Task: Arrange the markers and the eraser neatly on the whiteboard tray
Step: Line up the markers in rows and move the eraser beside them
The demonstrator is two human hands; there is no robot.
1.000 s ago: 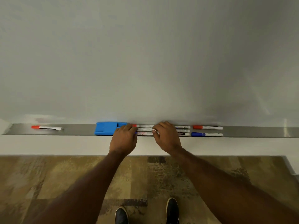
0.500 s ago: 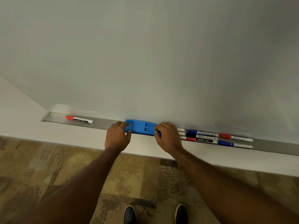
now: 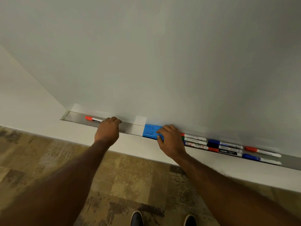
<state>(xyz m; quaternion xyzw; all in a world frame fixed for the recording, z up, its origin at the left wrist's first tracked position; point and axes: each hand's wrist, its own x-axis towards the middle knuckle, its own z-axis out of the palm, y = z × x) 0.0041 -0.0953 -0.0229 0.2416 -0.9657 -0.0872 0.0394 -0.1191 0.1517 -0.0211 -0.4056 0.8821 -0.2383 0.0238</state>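
A blue eraser (image 3: 150,130) lies in the metal tray (image 3: 128,127) under the whiteboard. My right hand (image 3: 171,141) grips the eraser's right end, fingers on top and thumb at the front edge. Right of that hand, several markers (image 3: 224,146) lie in parallel rows, and a red-capped marker (image 3: 262,151) and a blue-capped marker (image 3: 260,159) sit further right. A lone red-capped marker (image 3: 93,119) lies near the tray's left end. My left hand (image 3: 108,131) is at its right tip with the fingers curled down. That tip is hidden under the hand.
The whiteboard (image 3: 162,62) rises straight behind the tray. A white ledge (image 3: 138,144) runs below the tray's front edge. Patterned carpet (image 3: 40,160) covers the floor, and my two dark shoes (image 3: 136,218) show at the bottom.
My left hand has left the eraser and moved left along the tray to the lone red-capped marker. My right hand has shifted from the markers onto the eraser's right end.
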